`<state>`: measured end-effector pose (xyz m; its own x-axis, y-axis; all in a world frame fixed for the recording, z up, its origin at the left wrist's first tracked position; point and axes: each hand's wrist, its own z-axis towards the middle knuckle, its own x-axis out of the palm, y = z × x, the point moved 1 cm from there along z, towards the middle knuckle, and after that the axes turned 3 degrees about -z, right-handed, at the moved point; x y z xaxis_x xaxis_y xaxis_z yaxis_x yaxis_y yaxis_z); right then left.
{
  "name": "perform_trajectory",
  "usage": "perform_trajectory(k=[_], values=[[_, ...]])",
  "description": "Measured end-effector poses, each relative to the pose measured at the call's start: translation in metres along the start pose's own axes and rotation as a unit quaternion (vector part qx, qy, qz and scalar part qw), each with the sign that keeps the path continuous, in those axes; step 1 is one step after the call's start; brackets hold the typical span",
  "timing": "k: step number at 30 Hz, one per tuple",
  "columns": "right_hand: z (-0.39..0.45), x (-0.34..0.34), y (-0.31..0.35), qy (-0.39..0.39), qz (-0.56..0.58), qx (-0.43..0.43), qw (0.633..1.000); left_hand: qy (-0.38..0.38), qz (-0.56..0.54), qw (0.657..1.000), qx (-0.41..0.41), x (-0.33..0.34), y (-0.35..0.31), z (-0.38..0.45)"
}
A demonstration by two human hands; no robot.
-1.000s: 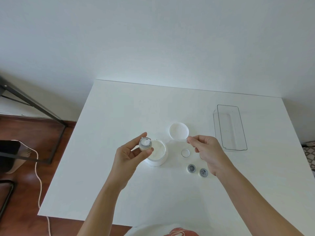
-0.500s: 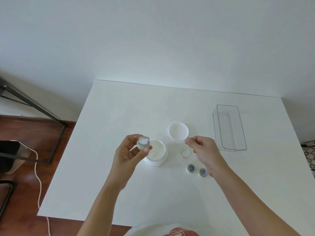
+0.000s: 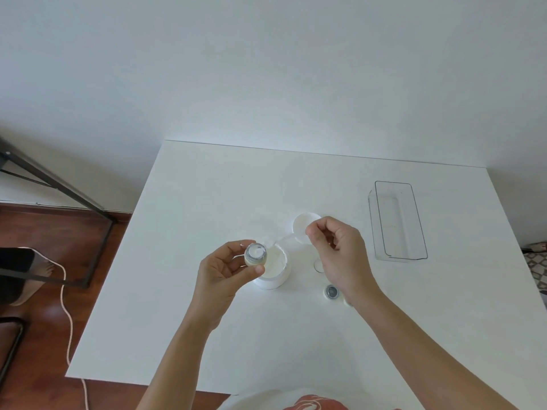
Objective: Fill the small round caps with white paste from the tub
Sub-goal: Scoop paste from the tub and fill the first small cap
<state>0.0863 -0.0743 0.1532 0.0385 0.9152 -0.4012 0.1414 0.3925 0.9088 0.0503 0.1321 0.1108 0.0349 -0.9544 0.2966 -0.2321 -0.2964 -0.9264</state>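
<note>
Above the open white round plastic tub, the left hand grips a small round clear-walled cap between thumb and fingertips, mouth up, with a dab of white paste already inside. Beside it the right hand pinches a thin pale spatula, hard to make out, its tip reaching toward the cap over the tub's rim. To do this step well, I judge the cap should stay level and close over the tub so any drip falls back in, while the spatula wipes against the cap's inner lip to shed its load cleanly. The paste looks thick, matte and smooth; it should hold its shape rather than run. On the white table lie the tub's white round lid, a dark-centred small cap and a clear rectangular plastic tray well apart to the right.
</note>
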Motion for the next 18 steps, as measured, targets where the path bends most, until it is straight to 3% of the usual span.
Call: perform_trajectory(k=[8,18], values=[[0.002,-0.007,0.019,-0.004,-0.125,-0.059,0.990,0.004,0.026,1.000,0.010,0.005,-0.003,0.001],[0.001,-0.013,0.023,0.004,-0.155,-0.063,0.986,-0.004,0.029,1.000,0.009,0.006,-0.002,0.003]])
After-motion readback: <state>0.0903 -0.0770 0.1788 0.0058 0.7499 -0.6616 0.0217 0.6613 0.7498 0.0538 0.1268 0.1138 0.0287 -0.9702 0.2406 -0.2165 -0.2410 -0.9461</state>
